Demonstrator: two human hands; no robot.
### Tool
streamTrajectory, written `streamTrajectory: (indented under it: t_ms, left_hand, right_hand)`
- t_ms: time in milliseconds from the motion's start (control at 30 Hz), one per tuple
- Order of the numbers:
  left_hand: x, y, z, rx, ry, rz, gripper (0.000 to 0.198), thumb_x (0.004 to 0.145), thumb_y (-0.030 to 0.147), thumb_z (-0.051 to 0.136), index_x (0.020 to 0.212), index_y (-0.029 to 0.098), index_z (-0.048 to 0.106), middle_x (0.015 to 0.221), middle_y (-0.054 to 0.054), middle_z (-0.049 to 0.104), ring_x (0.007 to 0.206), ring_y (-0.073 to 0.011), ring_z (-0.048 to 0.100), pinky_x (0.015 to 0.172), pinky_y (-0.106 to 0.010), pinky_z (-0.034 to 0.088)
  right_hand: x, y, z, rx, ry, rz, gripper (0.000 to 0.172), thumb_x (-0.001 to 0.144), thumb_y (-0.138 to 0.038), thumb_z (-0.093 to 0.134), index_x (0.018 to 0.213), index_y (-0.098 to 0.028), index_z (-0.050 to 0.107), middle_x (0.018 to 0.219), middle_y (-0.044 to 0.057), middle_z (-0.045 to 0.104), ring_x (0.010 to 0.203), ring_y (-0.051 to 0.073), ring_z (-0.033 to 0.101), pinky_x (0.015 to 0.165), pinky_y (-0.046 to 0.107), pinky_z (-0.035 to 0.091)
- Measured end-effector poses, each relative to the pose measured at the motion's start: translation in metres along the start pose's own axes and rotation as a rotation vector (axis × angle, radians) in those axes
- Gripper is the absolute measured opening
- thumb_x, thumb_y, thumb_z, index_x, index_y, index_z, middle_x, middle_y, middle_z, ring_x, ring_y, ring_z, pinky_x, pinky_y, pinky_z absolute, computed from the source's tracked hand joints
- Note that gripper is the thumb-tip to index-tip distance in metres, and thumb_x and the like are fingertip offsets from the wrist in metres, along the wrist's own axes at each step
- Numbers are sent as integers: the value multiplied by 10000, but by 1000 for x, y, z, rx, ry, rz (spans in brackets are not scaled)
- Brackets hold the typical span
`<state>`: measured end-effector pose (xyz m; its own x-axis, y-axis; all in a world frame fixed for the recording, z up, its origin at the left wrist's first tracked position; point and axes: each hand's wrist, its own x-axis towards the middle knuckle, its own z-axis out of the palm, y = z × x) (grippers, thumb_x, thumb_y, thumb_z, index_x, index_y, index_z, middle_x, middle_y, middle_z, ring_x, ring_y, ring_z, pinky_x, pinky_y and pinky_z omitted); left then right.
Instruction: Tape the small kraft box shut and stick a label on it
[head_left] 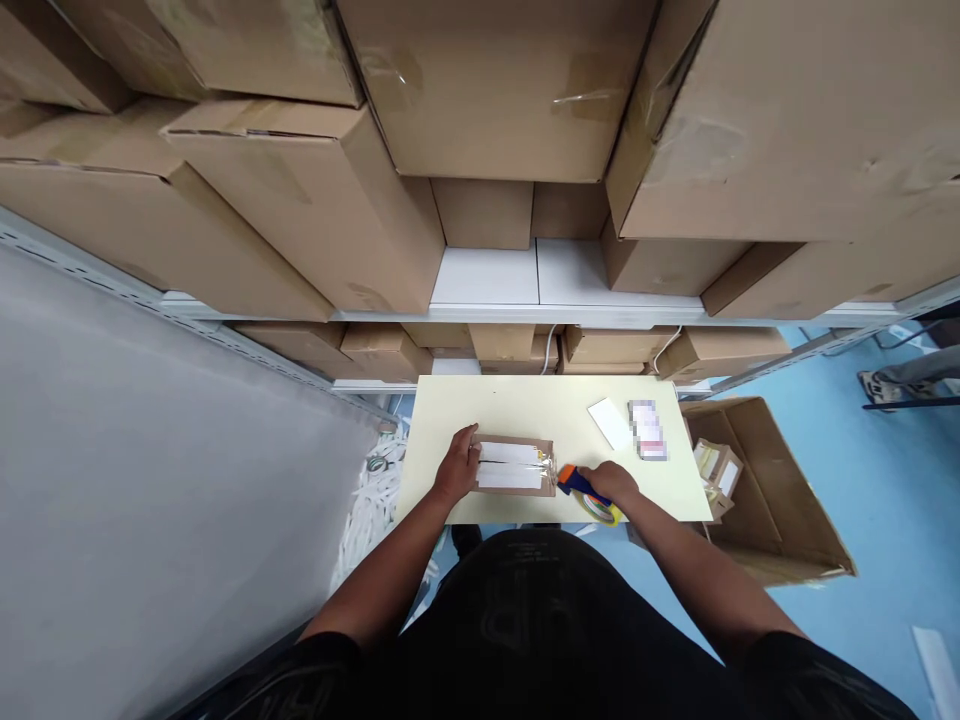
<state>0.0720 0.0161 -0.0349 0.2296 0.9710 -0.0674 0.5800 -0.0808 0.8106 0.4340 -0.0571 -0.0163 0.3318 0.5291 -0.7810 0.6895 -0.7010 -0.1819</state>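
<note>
Tape dispenser, orange and dark blue, sits in the right grip, which is closed around its body; the palm side and most of the handle are hidden. Below and left of that grip shows the tape roll, partly covered. Left grip clasps the near end of a cardboard parcel, though its undermost fingers cannot be seen. This parcel lies flat on the tabletop between both grips, with shiny, crinkled film at its right end; whether the dispenser's head touches it is hard to make out. Beyond the right grip are a white card and a blurred, pixelated item. Right of that grip, an open carton holds small packages, partly concealed by its wall. Farther right, another person's shoe shows, the body cut off.
</note>
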Motion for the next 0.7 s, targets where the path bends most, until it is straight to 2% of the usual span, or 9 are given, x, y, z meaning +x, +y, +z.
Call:
streamTrajectory:
  t_ms: [100, 167, 233, 333, 400, 467, 533, 600, 700]
  left_hand:
    - [0, -3, 1, -59, -6, -9, 523, 1020, 366, 454, 1526, 233, 474, 1567, -110, 470, 1469, -258, 444, 1265, -462, 331]
    - [-1, -6, 3, -134, 19, -46, 585, 1007, 390, 475, 1568, 233, 417, 1627, -104, 411, 1527, -260, 367, 1290, -466, 277]
    - [-4, -10, 3, -244, 82, -121, 639, 993, 407, 484, 1598, 240, 364, 1664, -90, 368, 1560, -261, 312, 1297, -471, 253]
    - [-17, -20, -2, -449, 124, -250, 653, 954, 357, 461, 1592, 255, 370, 1645, -84, 414, 1521, -265, 394, 1257, -479, 325]
    - [-32, -29, -10, -529, 39, -285, 713, 868, 280, 481, 1576, 252, 404, 1617, -95, 461, 1479, -275, 459, 1208, -483, 392]
    - [-49, -38, -18, -499, -103, -281, 830, 760, 219, 522, 1580, 279, 407, 1606, -99, 479, 1486, -295, 450, 1156, -502, 438]
    - [-64, -43, -25, -416, -237, -255, 947, 690, 190, 569, 1605, 319, 362, 1619, -100, 465, 1513, -320, 405, 1120, -537, 458]
    - [-73, -43, -26, -365, -310, -217, 1009, 672, 197, 632, 1623, 323, 318, 1639, -114, 433, 1518, -340, 390, 1111, -566, 455]
    - [-77, -33, -22, -357, -305, -184, 953, 749, 303, 710, 1618, 269, 322, 1619, -145, 452, 1443, -328, 485, 1091, -530, 483]
  right_hand:
    - [-13, 22, 16, 54, 83, -30, 624, 978, -661, 401, 768, -174, 730, 858, 140, 767, 787, 249, 722, 657, 297, 439]
    - [-20, 33, 24, 44, 215, -78, 578, 1022, -570, 338, 845, -186, 732, 871, 120, 764, 819, 237, 712, 673, 289, 434]
    - [-22, 36, 30, -60, 375, -142, 474, 1029, -477, 364, 990, -175, 726, 913, 119, 762, 870, 244, 700, 725, 300, 439]
    - [-16, 28, 37, -269, 536, -245, 402, 1021, -413, 438, 1147, -125, 688, 1032, 169, 750, 996, 290, 672, 855, 365, 443]
    - [-10, 19, 42, -339, 551, -298, 374, 1020, -383, 455, 1169, -128, 684, 1126, 196, 733, 1106, 320, 635, 930, 409, 437]
    - [-7, 12, 48, -343, 565, -332, 365, 997, -334, 479, 1240, -137, 667, 1234, 219, 699, 1222, 353, 581, 987, 456, 432]
    - [-11, 10, 56, -298, 630, -379, 489, 943, -286, 522, 1399, -120, 578, 1380, 247, 618, 1339, 395, 502, 1052, 518, 413]
    - [-19, 11, 66, -224, 646, -517, 688, 877, -262, 566, 1535, -108, 441, 1515, 250, 507, 1435, 416, 418, 1128, 565, 370]
    - [-36, 9, 83, -41, 461, -793, 803, 852, -305, 587, 1601, -154, 341, 1599, 188, 440, 1489, 368, 391, 1194, 529, 359]
